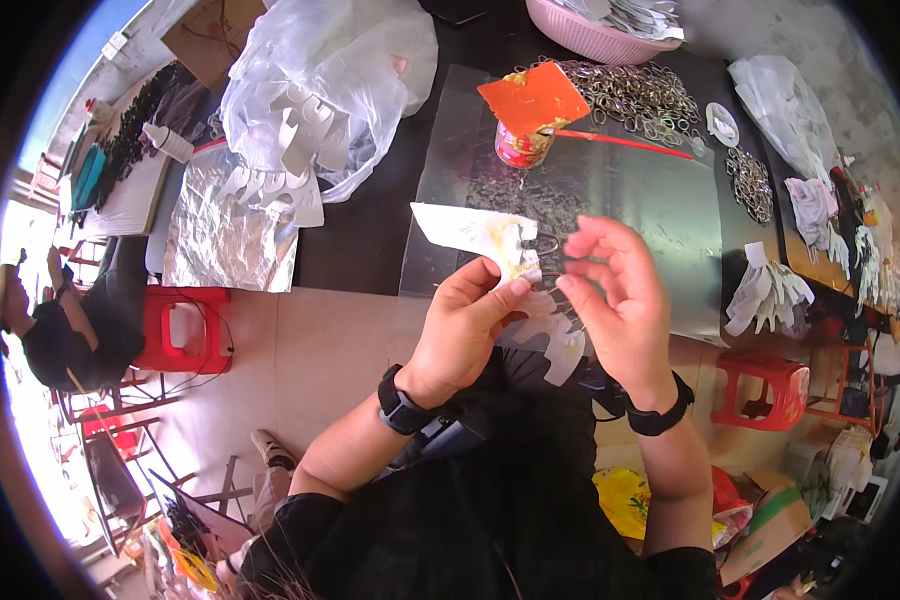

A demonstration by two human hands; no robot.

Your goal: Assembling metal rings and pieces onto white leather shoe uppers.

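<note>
My left hand (455, 320) pinches a white flat cut piece (470, 230) between thumb and fingers. Yellowish smears, like glue, mark its right end, where a small metal loop (547, 243) sticks out. More white tabbed pieces (565, 345) hang below my hands; how they join is partly hidden by my fingers. My right hand (625, 300) is just right of the loop, fingers curved and apart, with nothing visible between them. Beyond my hands, a red patterned can (522, 150) bears an orange smeared square (535, 97). A red stick (625, 142) extends rightward from the can.
A clear sheet (670, 220) covers part of the dark table. Metal loops (640, 95) lie heaped behind the can, near a pink basket (600, 35). A plastic bag (320, 60) and silver foil (225, 235) are left. Red stools (185, 330) and another person (85, 335) are beyond the table edge.
</note>
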